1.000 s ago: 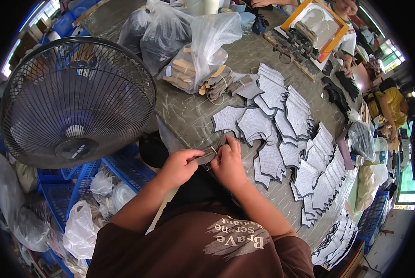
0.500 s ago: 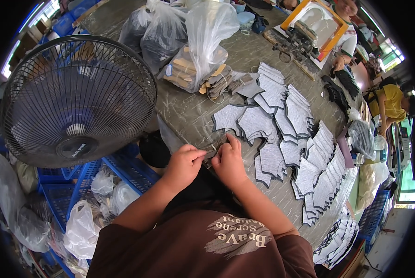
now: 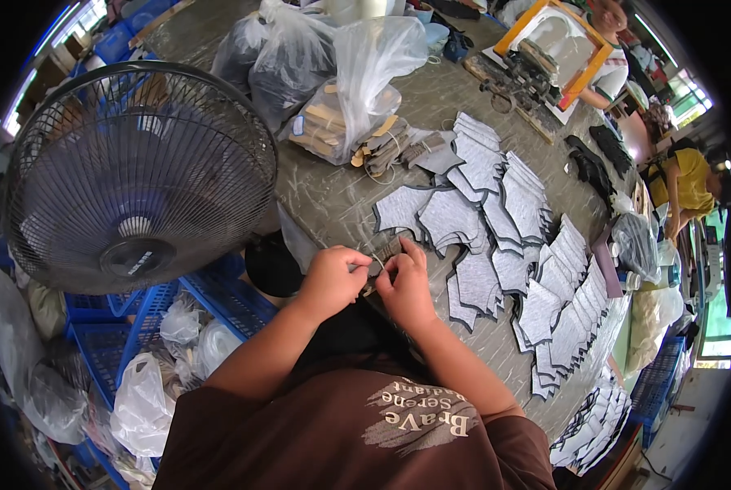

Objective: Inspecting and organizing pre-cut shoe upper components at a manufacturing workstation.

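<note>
At the near edge of the table, my left hand (image 3: 333, 282) is closed in a pinch on a thin pale string (image 3: 377, 259). Beside it, my right hand (image 3: 407, 287) holds a small grey-brown bundle (image 3: 391, 247) of what look like fabric strips, fingers bent over it. The string runs from the left fingertips to this bundle; its far end is hidden by the hands. Just to the right lie overlapping stacks of light grey cut fabric pieces (image 3: 451, 214) with dark edges. Similar tied bundles (image 3: 386, 149) rest further back.
A large black fan (image 3: 137, 180) stands at the left. Clear plastic bags (image 3: 333, 122) of pieces sit at the back. Blue crates (image 3: 104, 347) are below left. An orange-framed device (image 3: 545, 65) and dark pieces (image 3: 590, 167) lie far right, near two other people.
My left hand has drawn slightly up, and the pale string now shows as a loop between my hands. My right hand has barely moved. The other person's hand at the far right has shifted.
</note>
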`<control>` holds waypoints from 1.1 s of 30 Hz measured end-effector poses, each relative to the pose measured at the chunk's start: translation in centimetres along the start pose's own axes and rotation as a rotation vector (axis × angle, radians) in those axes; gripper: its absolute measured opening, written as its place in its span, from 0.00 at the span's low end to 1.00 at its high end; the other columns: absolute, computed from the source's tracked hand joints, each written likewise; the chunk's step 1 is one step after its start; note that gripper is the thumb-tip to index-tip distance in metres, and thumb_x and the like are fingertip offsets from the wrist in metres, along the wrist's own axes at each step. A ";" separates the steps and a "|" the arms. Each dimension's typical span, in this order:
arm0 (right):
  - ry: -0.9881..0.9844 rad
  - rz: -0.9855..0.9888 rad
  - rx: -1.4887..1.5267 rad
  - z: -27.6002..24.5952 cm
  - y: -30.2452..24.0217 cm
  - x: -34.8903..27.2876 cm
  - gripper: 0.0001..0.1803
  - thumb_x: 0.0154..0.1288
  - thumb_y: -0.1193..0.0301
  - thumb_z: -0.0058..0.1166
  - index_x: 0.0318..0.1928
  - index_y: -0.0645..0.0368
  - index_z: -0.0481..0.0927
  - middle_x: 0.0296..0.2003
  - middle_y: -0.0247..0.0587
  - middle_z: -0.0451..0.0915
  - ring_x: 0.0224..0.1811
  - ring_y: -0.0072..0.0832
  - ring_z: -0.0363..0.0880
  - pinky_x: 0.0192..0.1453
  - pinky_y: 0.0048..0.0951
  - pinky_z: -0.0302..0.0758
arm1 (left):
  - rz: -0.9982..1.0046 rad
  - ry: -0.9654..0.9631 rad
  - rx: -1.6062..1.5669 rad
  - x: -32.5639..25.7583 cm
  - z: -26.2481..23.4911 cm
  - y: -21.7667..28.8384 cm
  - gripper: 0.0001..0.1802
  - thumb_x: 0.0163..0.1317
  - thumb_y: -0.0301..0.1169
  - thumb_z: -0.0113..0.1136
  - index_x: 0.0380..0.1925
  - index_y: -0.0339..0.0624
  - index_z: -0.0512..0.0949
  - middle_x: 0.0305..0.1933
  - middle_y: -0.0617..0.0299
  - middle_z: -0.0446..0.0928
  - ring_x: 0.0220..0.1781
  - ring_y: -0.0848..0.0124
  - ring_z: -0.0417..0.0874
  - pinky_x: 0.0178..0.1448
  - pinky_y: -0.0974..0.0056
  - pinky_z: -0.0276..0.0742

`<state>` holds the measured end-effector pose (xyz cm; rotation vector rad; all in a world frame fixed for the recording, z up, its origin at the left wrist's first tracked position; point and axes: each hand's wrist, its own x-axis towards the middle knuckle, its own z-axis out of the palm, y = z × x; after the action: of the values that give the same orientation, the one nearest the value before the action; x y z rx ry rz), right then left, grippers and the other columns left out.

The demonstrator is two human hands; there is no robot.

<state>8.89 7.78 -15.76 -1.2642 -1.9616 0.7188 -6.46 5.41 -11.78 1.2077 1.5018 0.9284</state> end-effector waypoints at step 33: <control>-0.111 -0.001 0.092 -1.4 0.2 -0.4 0.39 0.49 0.81 0.59 0.62 0.62 0.58 0.62 0.61 0.56 0.64 0.56 0.58 0.66 0.41 0.60 | 0.547 0.340 0.208 -0.7 2.2 -3.7 0.08 0.46 0.20 0.66 0.27 0.34 0.76 0.30 0.54 0.74 0.29 0.63 0.77 0.33 0.66 0.72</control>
<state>10.23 7.55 -15.13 -1.1913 -1.9932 0.8854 -5.14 3.88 -15.64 1.7290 1.5857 1.4209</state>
